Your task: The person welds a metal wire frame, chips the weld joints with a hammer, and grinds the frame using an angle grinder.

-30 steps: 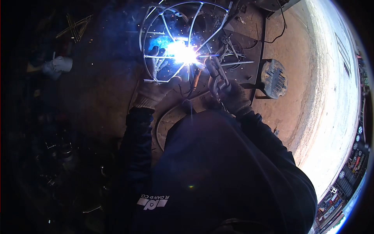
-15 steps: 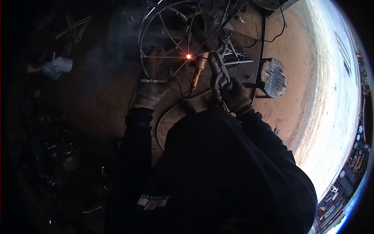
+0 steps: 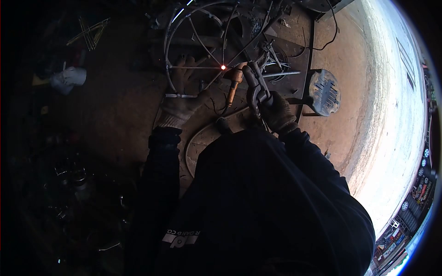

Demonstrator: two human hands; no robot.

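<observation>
A round metal frame with spokes [image 3: 195,34] lies on the dark work table. Where its spokes meet, a weld spot [image 3: 223,67] glows red. My gloved right hand [image 3: 278,112] is closed around a dark welding electrode holder [image 3: 258,87], whose jaw end points toward the glow. My gloved left hand [image 3: 180,108] rests at the left side of the frame, thumb and fingers spread against its lower rods. Between the two hands lies an orange-brown tool with a narrow handle [image 3: 234,85]; its kind is unclear.
A round-topped stool [image 3: 324,92] stands right of the table. Pliers-like clamps [image 3: 271,55] and coiled wire lie behind my right hand. A cable [image 3: 189,149] loops below the table edge. Thin rods [image 3: 90,34] and a whitish object [image 3: 69,78] lie at left.
The bright glow at the joint has shrunk to a smaller red spot, and the smoke has thinned. The electrode holder has shifted very slightly; my left hand stays in place.
</observation>
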